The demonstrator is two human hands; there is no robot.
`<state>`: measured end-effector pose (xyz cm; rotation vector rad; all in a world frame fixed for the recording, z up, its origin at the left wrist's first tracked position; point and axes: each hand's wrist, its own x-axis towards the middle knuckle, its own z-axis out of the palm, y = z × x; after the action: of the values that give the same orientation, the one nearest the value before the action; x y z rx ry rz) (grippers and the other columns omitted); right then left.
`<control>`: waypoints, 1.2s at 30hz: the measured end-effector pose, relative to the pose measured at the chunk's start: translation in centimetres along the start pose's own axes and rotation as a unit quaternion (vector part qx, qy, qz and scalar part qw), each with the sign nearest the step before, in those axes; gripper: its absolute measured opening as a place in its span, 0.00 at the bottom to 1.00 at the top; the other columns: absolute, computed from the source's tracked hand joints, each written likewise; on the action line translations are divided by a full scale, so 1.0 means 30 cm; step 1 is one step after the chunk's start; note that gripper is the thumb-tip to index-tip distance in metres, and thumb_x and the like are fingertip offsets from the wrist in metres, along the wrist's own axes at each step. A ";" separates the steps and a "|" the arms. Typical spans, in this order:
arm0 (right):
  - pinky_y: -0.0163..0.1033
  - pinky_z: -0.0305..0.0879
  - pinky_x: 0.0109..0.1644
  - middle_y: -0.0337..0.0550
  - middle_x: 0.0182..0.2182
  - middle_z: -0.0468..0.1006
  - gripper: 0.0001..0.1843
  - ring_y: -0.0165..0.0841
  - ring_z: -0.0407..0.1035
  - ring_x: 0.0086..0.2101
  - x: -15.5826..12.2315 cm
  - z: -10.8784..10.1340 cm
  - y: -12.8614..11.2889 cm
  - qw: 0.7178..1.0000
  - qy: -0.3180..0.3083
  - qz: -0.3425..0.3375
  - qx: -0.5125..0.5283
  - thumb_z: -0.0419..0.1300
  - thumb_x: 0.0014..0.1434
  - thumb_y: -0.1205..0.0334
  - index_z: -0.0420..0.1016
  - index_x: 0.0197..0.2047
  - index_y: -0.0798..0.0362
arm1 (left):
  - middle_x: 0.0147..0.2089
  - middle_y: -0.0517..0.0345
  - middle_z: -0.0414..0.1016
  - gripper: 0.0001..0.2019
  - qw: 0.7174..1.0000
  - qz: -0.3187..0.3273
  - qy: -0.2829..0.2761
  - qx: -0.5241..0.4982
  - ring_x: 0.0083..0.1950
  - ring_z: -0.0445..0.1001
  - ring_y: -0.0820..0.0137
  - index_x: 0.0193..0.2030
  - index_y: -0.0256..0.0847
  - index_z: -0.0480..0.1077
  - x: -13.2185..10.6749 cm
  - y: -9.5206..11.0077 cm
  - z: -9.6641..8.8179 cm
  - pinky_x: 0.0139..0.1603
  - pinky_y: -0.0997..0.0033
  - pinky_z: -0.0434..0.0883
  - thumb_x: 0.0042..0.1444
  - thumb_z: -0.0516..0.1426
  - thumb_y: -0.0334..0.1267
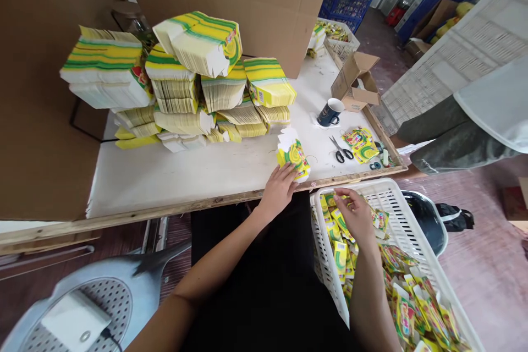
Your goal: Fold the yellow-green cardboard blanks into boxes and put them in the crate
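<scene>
My left hand (pixel 280 186) lies on a flat yellow and green carton (pixel 295 155) near the table's front edge, its fingers stretched over the printed face. White flaps stick out at the carton's far end. To the right, my right hand (pixel 355 213) is above a white plastic basket (pixel 406 214) holding many yellow and green cartons (pixel 340 258). Its fingers are bent and slightly apart, with nothing visible between them. Behind my left hand, bundles of unfolded cartons (pixel 223 88) are stacked on the white tabletop (pixel 173 179).
Black-handled scissors (pixel 340 150), a dark mug (pixel 330 112), printed packets (pixel 361 144) and an open cardboard box (pixel 355 82) stand on the table's right side. Large cardboard sheets (pixel 247 0) rise behind. A person's leg (pixel 445 132) is at right. A grey-blue stool (pixel 140 286) stands lower left.
</scene>
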<state>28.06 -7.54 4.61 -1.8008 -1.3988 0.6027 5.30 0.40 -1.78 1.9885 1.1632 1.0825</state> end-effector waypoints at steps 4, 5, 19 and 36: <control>0.39 0.63 0.29 0.45 0.30 0.81 0.23 0.32 0.65 0.26 -0.003 0.093 -0.058 0.994 -0.033 0.039 0.099 0.65 0.57 0.39 0.83 0.40 0.52 | 0.61 0.45 0.79 0.15 0.997 0.028 0.062 -0.047 0.67 0.73 0.57 0.55 0.42 0.78 -0.029 0.010 -0.011 0.71 0.42 0.68 0.69 0.53 0.37; 0.38 0.63 0.29 0.44 0.29 0.81 0.25 0.32 0.65 0.25 0.000 0.111 -0.072 0.991 -0.035 0.048 0.123 0.65 0.57 0.37 0.83 0.39 0.52 | 0.60 0.46 0.80 0.15 0.994 0.039 0.080 -0.059 0.67 0.74 0.58 0.55 0.43 0.78 -0.039 0.019 -0.016 0.70 0.44 0.70 0.69 0.52 0.37; 0.35 0.58 0.24 0.38 0.26 0.78 0.25 0.28 0.62 0.22 -0.027 0.177 -0.120 0.930 -0.020 0.124 0.344 0.75 0.46 0.44 0.78 0.42 0.50 | 0.72 0.43 0.67 0.26 0.919 -0.036 0.113 -0.376 0.73 0.66 0.56 0.69 0.45 0.65 -0.117 0.159 -0.053 0.74 0.50 0.64 0.65 0.60 0.44; 0.43 0.75 0.48 0.46 0.40 0.85 0.25 0.37 0.78 0.39 -0.080 0.228 -0.139 0.937 -0.077 0.108 0.324 0.75 0.48 0.42 0.81 0.42 0.51 | 0.54 0.43 0.82 0.27 0.813 -0.156 -0.057 -0.558 0.61 0.76 0.52 0.54 0.36 0.76 -0.073 0.158 -0.075 0.64 0.55 0.71 0.58 0.63 0.57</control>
<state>19.76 -7.48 3.64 -1.3875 -0.9367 1.1852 4.67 -3.47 2.33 0.8730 0.4992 1.0635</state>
